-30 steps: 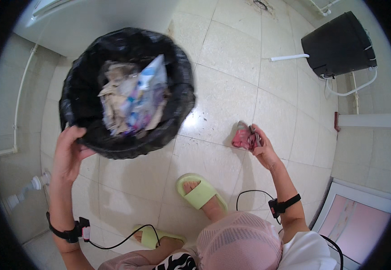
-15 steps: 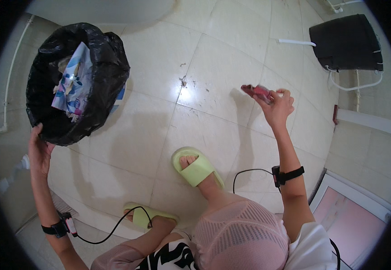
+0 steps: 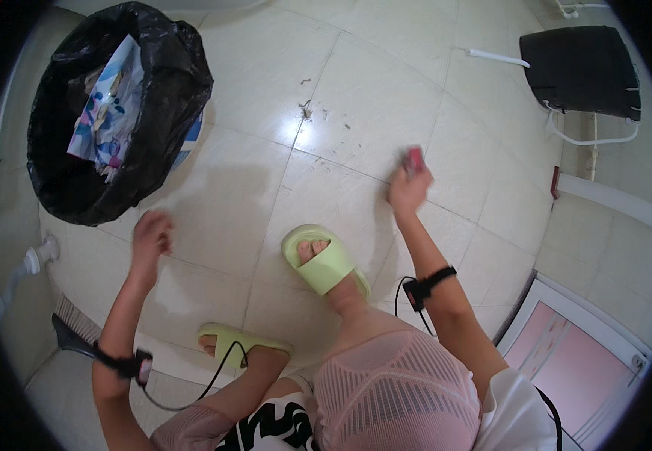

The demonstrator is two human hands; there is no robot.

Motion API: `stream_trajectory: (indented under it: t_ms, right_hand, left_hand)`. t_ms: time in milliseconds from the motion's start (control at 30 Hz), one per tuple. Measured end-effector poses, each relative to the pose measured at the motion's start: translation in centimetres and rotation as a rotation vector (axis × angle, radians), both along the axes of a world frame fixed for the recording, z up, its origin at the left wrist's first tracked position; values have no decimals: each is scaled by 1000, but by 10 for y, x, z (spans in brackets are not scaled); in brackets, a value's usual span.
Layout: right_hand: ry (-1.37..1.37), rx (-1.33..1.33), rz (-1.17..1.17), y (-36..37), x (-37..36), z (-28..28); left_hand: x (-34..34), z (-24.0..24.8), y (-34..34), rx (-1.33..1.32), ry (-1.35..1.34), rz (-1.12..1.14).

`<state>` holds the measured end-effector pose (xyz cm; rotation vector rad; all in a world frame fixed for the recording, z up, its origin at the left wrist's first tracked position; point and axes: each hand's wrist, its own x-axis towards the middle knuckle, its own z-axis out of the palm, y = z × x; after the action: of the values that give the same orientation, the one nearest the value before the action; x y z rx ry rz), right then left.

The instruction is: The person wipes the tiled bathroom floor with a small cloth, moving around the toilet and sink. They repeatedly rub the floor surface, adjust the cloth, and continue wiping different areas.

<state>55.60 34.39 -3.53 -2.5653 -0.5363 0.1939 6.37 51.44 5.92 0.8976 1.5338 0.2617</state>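
A black bin bag lines a round bin at the upper left, its mouth facing me. Crumpled patterned packaging in white, blue and purple lies inside it. Just below its near rim is my left hand, apart from the bag, somewhat blurred, fingers loosely curled and nothing visible in them. My right hand hangs over the tiles right of the middle, closed on a small red and pink wrapper-like piece. Its exact kind is blurred. Dark debris is scattered on the floor between bin and right hand.
My feet in green slippers stand on pale floor tiles. A black bag-like object with white tubes hangs at the upper right. At the lower left are a white pipe and a dark-handled brush. A white-framed door is at lower right.
My left hand has let go of the bin bag's rim and moved right and down. My right hand has moved left and slightly down with the red piece. The view has shifted a little.
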Motion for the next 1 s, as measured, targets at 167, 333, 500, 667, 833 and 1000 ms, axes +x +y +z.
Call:
stream_trajectory:
  t_ms: [167,333,500,667,833,1000]
  right_hand:
    - [207,171,228,123,-23,11]
    - [127,365,384,48,-19,60]
    - [256,-167,242,-58,-67,64]
    - [195,26,273,45,-113,-4]
    - [479,361,171,188,-63,11]
    - [250,302,764,117,-74,67]
  left_hand:
    - [109,-16,18,624,35,-763]
    - [92,-17,16,784,202,-875]
    - [44,-29,6,758,310,-852]
    - [41,-45,-2,714,285,-841]
    - [48,-44,8,757,250,-876]
    - [36,-41,9,771,300,-829]
